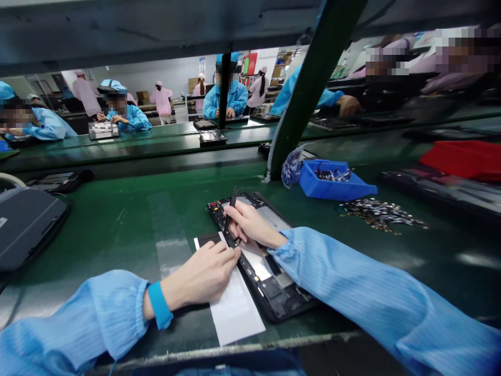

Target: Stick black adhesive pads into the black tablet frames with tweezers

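Note:
An opened tablet [274, 292] lies tilted across the bench in front of me, its black frame and inner parts showing. My right hand [250, 222] is closed round black tweezers [231, 206], whose tips point down at the tablet's left edge. Fingers curled and pressed together, my left hand [205, 271] rests over a white sheet [237, 313] and meets the tablet's left side. Whatever its fingertips pinch, if anything, is hidden. A blue band circles the left wrist. Beside the sheet lies a clear plastic strip [168, 224].
A blue bin [332, 183] of small parts stands behind a loose pile of parts [385, 213] on the right. A green post [309, 99] rises from the bench. At left sits a grey device [27, 224]. Co-workers in blue and pink work across the line.

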The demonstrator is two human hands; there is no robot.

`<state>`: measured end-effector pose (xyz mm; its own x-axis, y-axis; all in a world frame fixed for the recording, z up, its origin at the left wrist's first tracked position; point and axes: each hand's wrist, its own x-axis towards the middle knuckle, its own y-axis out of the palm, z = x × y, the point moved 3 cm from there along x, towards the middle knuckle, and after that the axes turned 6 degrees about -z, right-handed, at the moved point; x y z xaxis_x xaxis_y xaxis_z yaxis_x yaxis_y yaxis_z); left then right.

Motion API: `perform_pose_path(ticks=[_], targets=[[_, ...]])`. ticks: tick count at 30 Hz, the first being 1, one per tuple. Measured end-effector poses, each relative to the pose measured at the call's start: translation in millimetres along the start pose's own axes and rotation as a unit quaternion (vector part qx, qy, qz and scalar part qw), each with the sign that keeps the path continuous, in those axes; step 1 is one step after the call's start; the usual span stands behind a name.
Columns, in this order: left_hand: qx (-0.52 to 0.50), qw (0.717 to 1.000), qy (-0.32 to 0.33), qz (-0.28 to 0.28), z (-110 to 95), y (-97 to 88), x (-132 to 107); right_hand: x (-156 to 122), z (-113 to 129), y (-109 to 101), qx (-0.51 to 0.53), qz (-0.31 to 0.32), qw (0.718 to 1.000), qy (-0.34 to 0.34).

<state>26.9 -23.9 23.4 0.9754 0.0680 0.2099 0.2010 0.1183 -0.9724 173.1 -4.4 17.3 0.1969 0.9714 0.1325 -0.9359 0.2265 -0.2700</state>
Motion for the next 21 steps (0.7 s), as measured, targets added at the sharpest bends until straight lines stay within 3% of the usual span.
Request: perform_pose_path(ticks=[4, 8, 15, 21], targets=[[0.006, 1.000, -0.008, -0.017, -3.1, 0.1, -3.8, 1.0, -2.3, -0.1, 0.019, 0.006, 1.000, -0.002], [0.003, 0.997, -0.063, -0.037, 1.1, 8.5, -5.7, 1.4, -2.0, -0.6, 0.030, 0.012, 0.999, 0.010], [-0.200, 0.972, -0.118, -0.043, -7.0, 16.1, -5.7, 1.7, -3.1, -0.5, 0.046, 0.015, 0.999, 0.017], [-0.241, 0.968, -0.063, -0.007, -17.9, 2.6, -10.8, 4.8, -4.7, -3.0, 0.015, -0.008, 1.000, 0.014]])
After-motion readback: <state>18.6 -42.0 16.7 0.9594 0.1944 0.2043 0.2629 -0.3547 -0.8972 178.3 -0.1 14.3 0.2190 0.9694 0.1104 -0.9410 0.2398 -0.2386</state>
